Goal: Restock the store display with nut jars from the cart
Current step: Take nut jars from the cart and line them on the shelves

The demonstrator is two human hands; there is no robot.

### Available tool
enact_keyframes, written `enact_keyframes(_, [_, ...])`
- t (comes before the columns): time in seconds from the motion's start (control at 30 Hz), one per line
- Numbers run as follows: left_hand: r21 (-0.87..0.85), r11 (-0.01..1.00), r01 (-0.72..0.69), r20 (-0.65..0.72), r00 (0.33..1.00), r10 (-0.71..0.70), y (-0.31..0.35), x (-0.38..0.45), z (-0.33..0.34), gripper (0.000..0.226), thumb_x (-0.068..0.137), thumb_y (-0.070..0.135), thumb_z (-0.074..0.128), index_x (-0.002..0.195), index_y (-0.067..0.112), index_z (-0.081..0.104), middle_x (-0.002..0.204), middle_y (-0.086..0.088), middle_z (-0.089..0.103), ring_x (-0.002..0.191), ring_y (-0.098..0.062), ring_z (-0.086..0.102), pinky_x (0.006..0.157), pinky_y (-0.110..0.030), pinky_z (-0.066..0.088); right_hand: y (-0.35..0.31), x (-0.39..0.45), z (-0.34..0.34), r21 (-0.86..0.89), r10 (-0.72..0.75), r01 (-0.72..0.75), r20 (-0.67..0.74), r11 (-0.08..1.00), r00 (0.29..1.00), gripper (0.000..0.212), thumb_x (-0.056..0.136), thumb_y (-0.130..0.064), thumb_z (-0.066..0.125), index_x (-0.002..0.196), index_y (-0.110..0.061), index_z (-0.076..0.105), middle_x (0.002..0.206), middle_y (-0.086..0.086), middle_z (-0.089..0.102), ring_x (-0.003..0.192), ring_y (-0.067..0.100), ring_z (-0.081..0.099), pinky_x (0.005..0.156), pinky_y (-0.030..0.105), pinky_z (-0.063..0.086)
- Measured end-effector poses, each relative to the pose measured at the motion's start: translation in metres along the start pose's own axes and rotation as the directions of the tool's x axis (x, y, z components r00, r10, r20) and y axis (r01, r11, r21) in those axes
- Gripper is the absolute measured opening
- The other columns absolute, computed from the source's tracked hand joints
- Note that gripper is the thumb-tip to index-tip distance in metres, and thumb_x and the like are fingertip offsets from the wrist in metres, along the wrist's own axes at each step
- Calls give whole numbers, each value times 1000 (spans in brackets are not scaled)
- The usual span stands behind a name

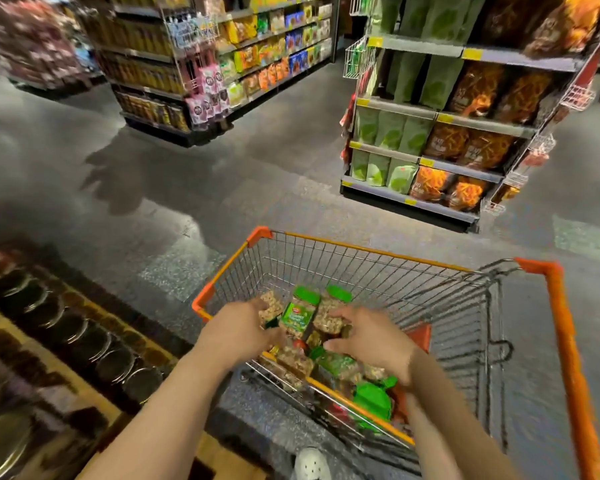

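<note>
An orange-rimmed wire cart (371, 251) stands in front of me, with several nut jars lying in its basket. The jars are clear with green lids and green labels, such as the one in the middle (298, 315). Both my hands reach down into the basket. My left hand (243, 329) has spread fingers at a jar of nuts (270, 308) near the cart's left corner. My right hand (373, 339) hovers with spread fingers over another jar (328, 322). Neither hand lifts a jar. The store display (84, 341) at my lower left holds rows of dark-lidded jars.
Shelving with green and orange snack bags (440, 133) stands beyond the cart on the right. Another shelf unit with bottles and packets (201, 71) is across the aisle on the left. Grey floor (187, 174) lies between them. My shoe (310, 464) shows below the cart.
</note>
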State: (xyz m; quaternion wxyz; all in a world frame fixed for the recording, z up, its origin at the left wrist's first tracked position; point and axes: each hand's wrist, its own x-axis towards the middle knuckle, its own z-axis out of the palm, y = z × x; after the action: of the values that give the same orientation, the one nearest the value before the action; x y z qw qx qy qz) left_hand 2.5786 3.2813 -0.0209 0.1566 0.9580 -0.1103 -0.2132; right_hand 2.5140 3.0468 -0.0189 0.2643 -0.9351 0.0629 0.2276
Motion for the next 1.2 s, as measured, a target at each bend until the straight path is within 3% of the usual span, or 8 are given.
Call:
enact_keyframes(0.3, [-2, 990, 140, 112, 984, -138, -21, 109, 44, 75, 88, 60, 67, 149, 22, 48, 129, -10, 68, 121, -28, 62, 93, -32, 51, 54, 129, 46, 118, 94, -128, 258, 985, 962, 83, 85, -49, 77, 155, -34, 35, 156, 5, 46, 139, 22, 49, 116, 32, 38])
enact_keyframes(0.37, [-11, 989, 150, 168, 975, -146, -27, 130, 59, 76, 89, 59, 66, 153, 23, 44, 128, -9, 69, 115, -25, 65, 88, -30, 51, 66, 148, 64, 143, 111, -157, 288, 977, 951, 83, 85, -48, 77, 155, -36, 34, 155, 5, 48, 135, 22, 52, 112, 30, 41])
enact_keyframes(0.43, [2, 984, 177, 226, 959, -173, -35, 152, 78, 76, 90, 59, 65, 153, 24, 42, 129, -10, 67, 115, -26, 64, 88, -29, 49, 79, 168, 79, 167, 104, -166, 328, 972, 939, 79, 89, -43, 76, 156, -33, 35, 150, 7, 53, 127, 19, 56, 93, 16, 44])
enact_keyframes(0.5, [36, 980, 193, 260, 946, -196, -43, 169, 96, 77, 88, 61, 66, 152, 25, 44, 137, -12, 63, 128, -30, 56, 102, -34, 46, 85, 181, 90, 182, 78, -154, 365, 971, 928, 77, 90, -36, 76, 155, -27, 37, 145, 9, 58, 119, 15, 59, 82, 12, 46])
enact_keyframes(0.6, [94, 977, 190, 326, 922, -211, -55, 196, 126, 79, 88, 60, 67, 153, 23, 42, 141, -12, 61, 136, -32, 50, 117, -45, 34, 98, 205, 121, 189, 99, -183, 381, 965, 919, 81, 83, -36, 83, 153, -26, 43, 135, 8, 66, 114, 20, 64, 91, 29, 52])
enact_keyframes(0.7, [115, 970, 212, 390, 889, -241, -62, 216, 148, 82, 87, 61, 69, 153, 23, 40, 136, -11, 64, 130, -31, 56, 111, -42, 41, 106, 220, 145, 121, 143, -206, 398, 971, 906, 77, 85, -37, 79, 153, -30, 42, 134, 7, 63, 113, 25, 65, 81, 25, 48])
enact_keyframes(1.0, [158, 945, 288, 513, 794, -328, -72, 254, 190, 92, 86, 65, 68, 158, 22, 30, 151, -12, 51, 137, -34, 47, 107, -38, 42, 115, 256, 197, 170, 86, -192, 490, 967, 868, 69, 82, -33, 81, 143, -31, 50, 129, 2, 66, 118, 26, 63, 99, 38, 52])
enact_keyframes(1.2, [129, 947, 294, 574, 756, -313, -76, 256, 208, 87, 89, 58, 70, 158, 22, 30, 156, -11, 45, 141, -34, 43, 111, -40, 40, 122, 262, 220, 251, 18, -161, 491, 955, 871, 90, 81, -35, 82, 156, -38, 32, 137, 0, 62, 123, 24, 58, 103, 35, 49])
